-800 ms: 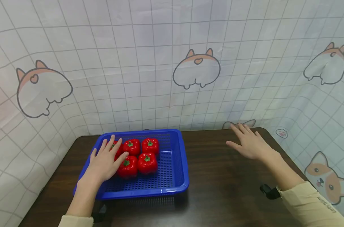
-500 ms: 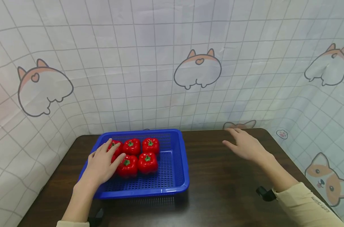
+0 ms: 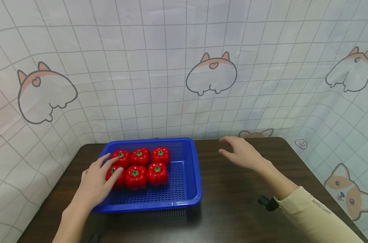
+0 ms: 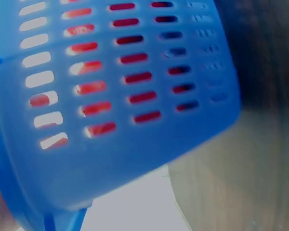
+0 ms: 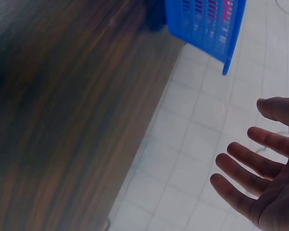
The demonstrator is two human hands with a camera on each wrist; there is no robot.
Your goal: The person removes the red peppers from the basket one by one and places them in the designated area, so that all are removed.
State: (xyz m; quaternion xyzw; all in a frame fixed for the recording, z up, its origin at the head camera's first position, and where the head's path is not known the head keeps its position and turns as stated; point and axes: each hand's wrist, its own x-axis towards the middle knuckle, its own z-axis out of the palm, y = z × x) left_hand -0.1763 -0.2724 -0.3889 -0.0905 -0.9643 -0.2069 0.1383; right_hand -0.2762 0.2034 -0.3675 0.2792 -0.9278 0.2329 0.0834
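Both hands have shifted since the earlier frames: the left hand (image 3: 94,184) has drawn back toward the left rim of the blue basket (image 3: 150,206), and the right hand (image 3: 243,153) has come nearer the basket's right side, though well apart from it. Each grip is loosely parted, with nothing seen held; whether the left touches the basket, I cannot tell. Six red peppers (image 3: 136,182) sit inside the basket, toward its left. Lifted unevenly, that lopsided load could slide or spill onto the tabletop (image 3: 232,206).
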